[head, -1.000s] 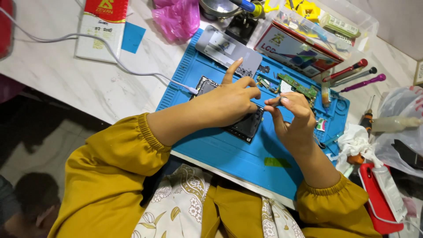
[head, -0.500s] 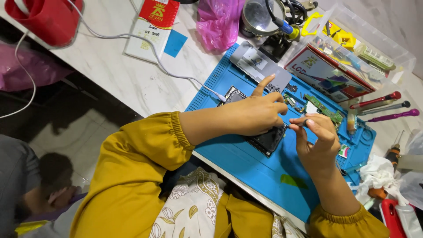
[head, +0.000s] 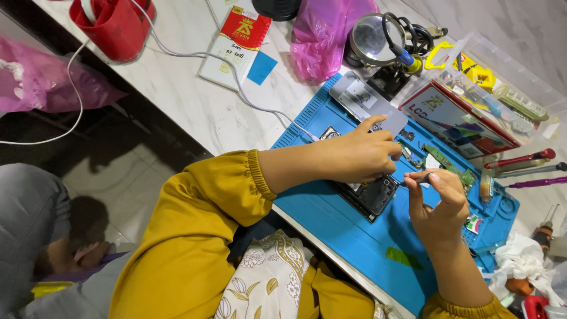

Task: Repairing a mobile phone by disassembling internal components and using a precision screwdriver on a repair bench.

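An opened dark phone point(head: 373, 195) lies on a blue work mat point(head: 348, 236) at the table's near edge. My left hand point(head: 361, 155) rests on top of the phone and presses it down, index finger stretched out. My right hand point(head: 437, 204) pinches a thin dark tool point(head: 415, 178), its tip pointing at the phone's right end just beside my left fingers. A white cable point(head: 236, 82) runs across the table to the phone's far end. Small green circuit boards point(head: 449, 165) lie on the mat just behind my hands.
A grey phone cover point(head: 366, 101) lies at the mat's far corner. Behind it stand a magnifier lamp point(head: 373, 40), a pink bag point(head: 326, 36) and a clear box of parts point(head: 472, 100). Red-handled screwdrivers point(head: 520, 160) lie right. A red container point(head: 113, 25) sits far left.
The view has shifted left and down, so my hands sit further right in the picture. My left index finger has lowered toward the phone. Both hands stay on the phone.
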